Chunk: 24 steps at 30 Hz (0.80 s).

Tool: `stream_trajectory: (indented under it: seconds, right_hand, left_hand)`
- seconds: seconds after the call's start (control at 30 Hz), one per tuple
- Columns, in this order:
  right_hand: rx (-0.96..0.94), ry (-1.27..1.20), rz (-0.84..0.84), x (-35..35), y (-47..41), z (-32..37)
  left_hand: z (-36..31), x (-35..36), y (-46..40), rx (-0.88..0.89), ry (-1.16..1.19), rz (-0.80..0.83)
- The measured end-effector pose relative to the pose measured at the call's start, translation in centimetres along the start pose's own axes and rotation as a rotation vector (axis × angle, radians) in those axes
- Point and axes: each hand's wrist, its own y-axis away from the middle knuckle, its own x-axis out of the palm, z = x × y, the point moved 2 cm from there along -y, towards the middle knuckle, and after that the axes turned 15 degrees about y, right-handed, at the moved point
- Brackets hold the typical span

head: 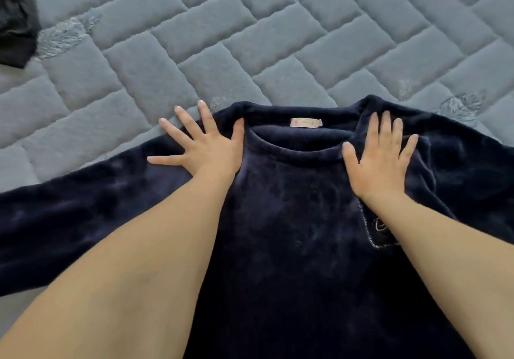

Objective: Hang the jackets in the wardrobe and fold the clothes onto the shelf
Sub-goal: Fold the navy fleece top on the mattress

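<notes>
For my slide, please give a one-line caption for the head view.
Left hand and right hand press a navy fleece top flat on a grey quilted mattress.

Soft, even daylight fills the frame, with no hard shadows and no glare. The navy fleece top reads very dark, its folds barely separable, while the grey quilted cover shows clear texture. Wide-angle bending stretches the lower corners. Slight softness and compression smear fine detail throughout.
</notes>
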Motion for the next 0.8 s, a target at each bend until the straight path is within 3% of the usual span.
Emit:
stream_trajectory:
  seconds: [0.2,0.4,0.57,0.8]
  right_hand:
    - [-0.051,-0.045,-0.042,0.5,-3.7,-0.1]
    - [-0.031,-0.150,-0.105,0.0,-6.6,-0.5]
    - [-0.001,-0.215,-0.213,0.2,-6.6,-0.4]
    - [-0.002,-0.353,-0.342,0.0,-6.5,-0.7]
  left_hand:
    - [-1.1,0.0,-1.8,0.126,-0.053,-0.122]
    - [-3.7,0.8,1.7,0.458,0.120,-0.165]
    - [-3.7,1.5,1.0,0.396,0.163,-0.226]
    - [-4.0,1.3,1.2,0.506,0.134,-0.273]
